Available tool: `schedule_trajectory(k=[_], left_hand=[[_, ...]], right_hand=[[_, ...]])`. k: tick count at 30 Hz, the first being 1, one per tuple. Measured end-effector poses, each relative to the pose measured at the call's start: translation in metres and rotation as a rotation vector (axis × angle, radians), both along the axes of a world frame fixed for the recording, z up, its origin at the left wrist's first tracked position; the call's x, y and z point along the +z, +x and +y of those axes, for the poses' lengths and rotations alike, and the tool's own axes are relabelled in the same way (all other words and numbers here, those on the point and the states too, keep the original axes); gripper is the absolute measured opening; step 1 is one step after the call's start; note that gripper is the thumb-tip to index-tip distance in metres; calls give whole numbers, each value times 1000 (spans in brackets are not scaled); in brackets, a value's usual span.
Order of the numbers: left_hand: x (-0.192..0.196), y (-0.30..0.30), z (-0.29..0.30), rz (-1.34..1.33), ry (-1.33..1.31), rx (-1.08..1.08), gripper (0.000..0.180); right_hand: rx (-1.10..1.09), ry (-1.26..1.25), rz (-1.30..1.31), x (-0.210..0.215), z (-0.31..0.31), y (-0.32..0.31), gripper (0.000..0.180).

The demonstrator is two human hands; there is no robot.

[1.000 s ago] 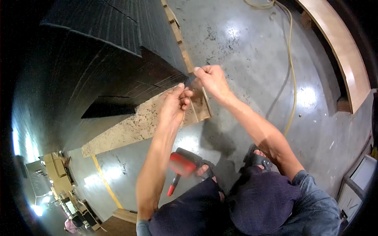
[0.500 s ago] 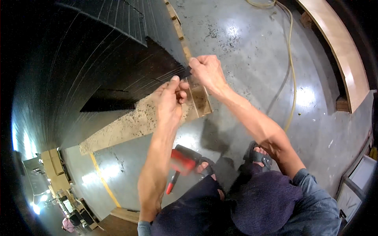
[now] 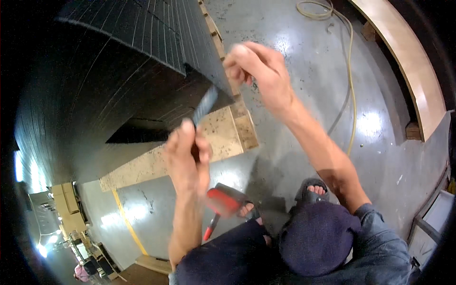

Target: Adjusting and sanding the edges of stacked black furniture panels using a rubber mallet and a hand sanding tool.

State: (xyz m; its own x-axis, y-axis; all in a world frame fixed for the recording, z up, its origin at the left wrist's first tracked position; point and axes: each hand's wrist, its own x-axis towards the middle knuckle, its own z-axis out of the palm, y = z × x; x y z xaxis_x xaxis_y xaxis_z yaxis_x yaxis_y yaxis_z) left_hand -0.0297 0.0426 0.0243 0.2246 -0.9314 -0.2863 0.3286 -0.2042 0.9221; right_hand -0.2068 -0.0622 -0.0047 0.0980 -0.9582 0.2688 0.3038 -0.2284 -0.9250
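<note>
My left hand (image 3: 187, 154) grips the lower end of a narrow dark grey strip (image 3: 205, 105) that slants up toward the corner of a large structure clad in dark slatted panels (image 3: 142, 57). My right hand (image 3: 259, 71) is higher up, just right of that corner, blurred, with its fingers curled. It is apart from the strip and nothing shows in it. Under the hands a chipboard panel (image 3: 216, 135) lies at the foot of the structure.
A red and black power tool (image 3: 223, 202) lies on the glossy concrete floor by my sandalled feet (image 3: 313, 187). A yellow hose (image 3: 350, 71) runs across the floor at right, beside a long pale wooden beam (image 3: 408, 61). A yellow line (image 3: 126, 221) marks the floor at lower left.
Both hands were pinched together on the strip at the corner. The right hand has since let go and lifted away, and the left hand has drawn the strip down and toward me.
</note>
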Motion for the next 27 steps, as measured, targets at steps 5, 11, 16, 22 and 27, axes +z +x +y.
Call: schedule_trajectory(k=[5,11,16,22,27], left_hand=[[-51,38,54,112,173,231,24],[-50,47,46,21,54,385,23],[-47,44,53,62,77,364,23],[-49,39,52,85,109,277,23],[-51,28,53,131,146,230,24]], right_hand=[[-214,-376,397,-40,5,30,84],[-206,-530,480,-101,61,60,80],[160,-680,510,-143,114,42,66],[-435,-436,481,-93,18,36,78],[-138,-402,392,-87,-21,31,68]])
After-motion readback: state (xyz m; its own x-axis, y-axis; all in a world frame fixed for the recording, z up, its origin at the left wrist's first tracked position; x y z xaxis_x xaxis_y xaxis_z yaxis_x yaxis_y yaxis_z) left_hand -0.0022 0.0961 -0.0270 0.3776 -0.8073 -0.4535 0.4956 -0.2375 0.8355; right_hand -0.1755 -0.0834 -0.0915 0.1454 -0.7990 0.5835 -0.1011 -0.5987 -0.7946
